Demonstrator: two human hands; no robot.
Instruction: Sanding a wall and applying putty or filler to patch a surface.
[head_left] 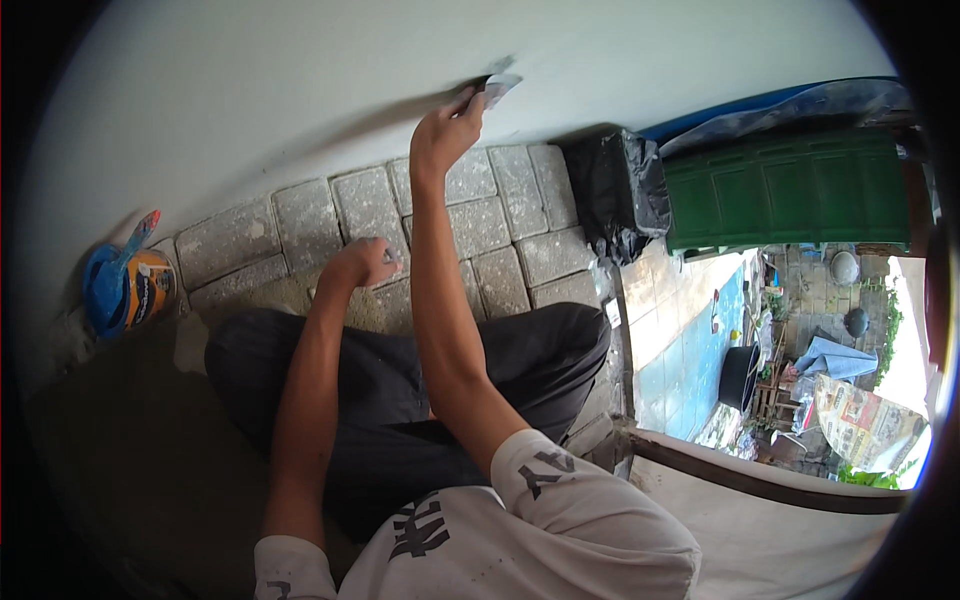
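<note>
My right arm reaches up to the pale wall (300,80). The fingers of my right hand (447,135) are closed around a scraper (502,90) with a thin shiny blade, which lies against or very near the wall. Just past the blade is a small grey mark (503,63) on the wall. Over my crossed legs, my left hand (362,263) is held low with its fingers curled. A small greyish bit shows at those fingers, too small to name.
Grey paving blocks (365,200) cover the ground along the wall. At far left stands a blue and orange can (130,290) with a red-and-blue-handled tool (143,230) by it. On the right are a black plastic-wrapped box (610,190) and a green panelled piece (790,190).
</note>
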